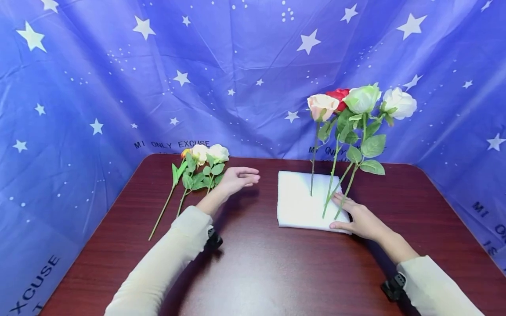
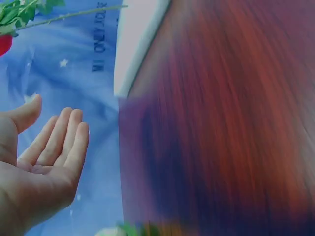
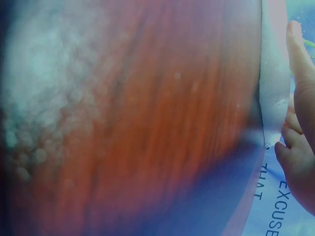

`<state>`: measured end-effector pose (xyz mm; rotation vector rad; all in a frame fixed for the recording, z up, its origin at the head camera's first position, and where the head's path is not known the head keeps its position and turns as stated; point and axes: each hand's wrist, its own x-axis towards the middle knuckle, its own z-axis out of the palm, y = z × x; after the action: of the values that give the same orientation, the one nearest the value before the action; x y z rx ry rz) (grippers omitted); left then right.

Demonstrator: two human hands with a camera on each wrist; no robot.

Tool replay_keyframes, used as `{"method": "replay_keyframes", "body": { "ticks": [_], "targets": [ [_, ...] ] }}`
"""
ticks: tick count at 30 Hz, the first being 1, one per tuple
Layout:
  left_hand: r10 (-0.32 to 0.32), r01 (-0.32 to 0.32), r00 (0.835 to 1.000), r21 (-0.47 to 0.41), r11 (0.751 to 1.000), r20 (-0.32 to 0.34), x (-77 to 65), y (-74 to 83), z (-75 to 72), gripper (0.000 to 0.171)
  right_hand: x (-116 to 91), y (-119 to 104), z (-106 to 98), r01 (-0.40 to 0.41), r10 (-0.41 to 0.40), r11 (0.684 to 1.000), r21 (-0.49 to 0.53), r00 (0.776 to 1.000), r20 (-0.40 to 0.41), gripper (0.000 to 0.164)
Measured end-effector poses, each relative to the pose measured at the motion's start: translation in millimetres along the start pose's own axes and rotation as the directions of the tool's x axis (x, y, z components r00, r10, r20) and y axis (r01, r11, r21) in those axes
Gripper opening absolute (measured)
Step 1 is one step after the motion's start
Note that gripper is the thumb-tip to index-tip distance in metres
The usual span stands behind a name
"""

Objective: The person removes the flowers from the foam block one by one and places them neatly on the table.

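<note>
A white foam block (image 1: 296, 202) lies right of the table's middle. Artificial roses stand in it: a pale pink rose (image 1: 323, 106), a red rose (image 1: 338, 98) partly hidden behind the others, a greenish-white rose (image 1: 362, 99) and a white rose (image 1: 398, 103) that leans right. My right hand (image 1: 361, 218) rests on the block's right edge, thumb and forefinger extended over the top near the stems. Between the block and the flowers lying at left, my left hand (image 1: 239, 180) hovers above the table with nothing in it. Its fingers are loosely extended and the thumb stands apart in the left wrist view.
At the left lie more artificial flowers: an orange bloom (image 1: 185, 152) on a long stem, a cream rose (image 1: 200, 154) and a white rose (image 1: 218, 153). The dark red wooden table (image 1: 245, 267) ends at a blue star-printed curtain (image 1: 229, 66) at back and sides.
</note>
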<state>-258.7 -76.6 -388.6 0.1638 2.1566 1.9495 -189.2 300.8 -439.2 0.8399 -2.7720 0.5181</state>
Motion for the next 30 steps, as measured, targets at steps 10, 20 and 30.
{"method": "replay_keyframes", "body": {
  "ticks": [10,20,30],
  "targets": [
    [0.063,-0.068,0.996,0.069,0.995,0.067,18.1,0.4,57.2,0.036,-1,-4,1,-0.006,0.006,1.0,0.008,1.0,0.004,0.08],
    [0.056,-0.067,0.988,0.078,0.995,0.141,17.0,10.7,102.5,0.032,2,-1,0,0.035,-0.035,0.999,0.007,0.999,-0.034,0.08],
    [0.053,-0.071,0.978,0.082,0.994,0.2,21.0,11.1,142.6,0.029,0,4,3,0.019,-0.018,0.999,0.029,0.999,-0.031,0.081]
  ]
}}
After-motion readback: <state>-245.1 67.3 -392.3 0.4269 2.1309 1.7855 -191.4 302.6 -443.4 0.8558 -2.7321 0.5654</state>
